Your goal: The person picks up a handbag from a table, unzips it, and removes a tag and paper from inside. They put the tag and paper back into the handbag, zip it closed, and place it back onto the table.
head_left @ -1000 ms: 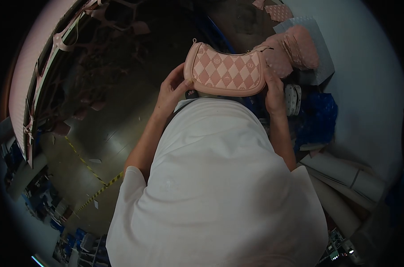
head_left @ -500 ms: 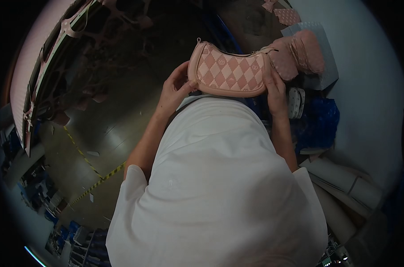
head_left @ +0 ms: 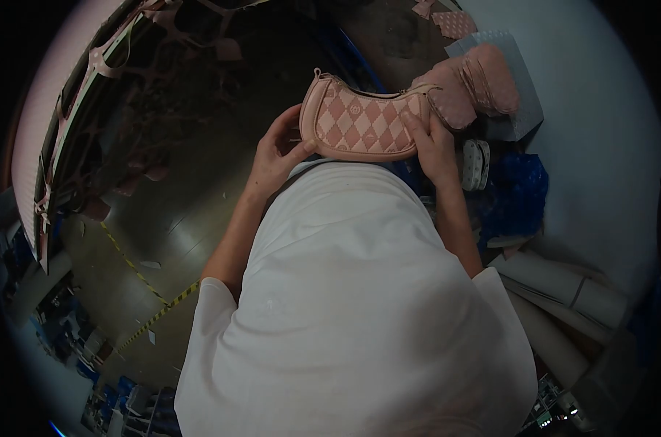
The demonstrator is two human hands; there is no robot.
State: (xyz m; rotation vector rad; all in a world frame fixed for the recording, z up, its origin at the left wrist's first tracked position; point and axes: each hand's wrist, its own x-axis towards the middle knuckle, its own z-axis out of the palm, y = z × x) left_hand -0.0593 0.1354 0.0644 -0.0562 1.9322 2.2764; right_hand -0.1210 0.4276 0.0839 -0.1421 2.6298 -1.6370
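Observation:
A pink handbag (head_left: 367, 124) with a diamond pattern and a plain pink border is held up in front of my body, its curved top edge facing away from me. My left hand (head_left: 276, 156) grips its left end, thumb on the lower front corner and fingers behind. At the other end, my right hand (head_left: 435, 149) holds the bag with the thumb lying on the patterned front; the fingers are partly hidden. A small loop stands at the bag's top left corner, and a thin strap end shows at the top right.
Stacked pink cut pieces (head_left: 490, 80) lie on a pale sheet at upper right, near a blue plastic bag (head_left: 518, 193). Rolled material (head_left: 563, 284) rests at right. Pink sheet scrap (head_left: 97, 62) hangs at upper left. Yellow-black tape (head_left: 159, 313) marks the floor.
The handbag and both hands have shifted slightly left in view. My right thumb has moved from the bag's right edge onto its patterned front.

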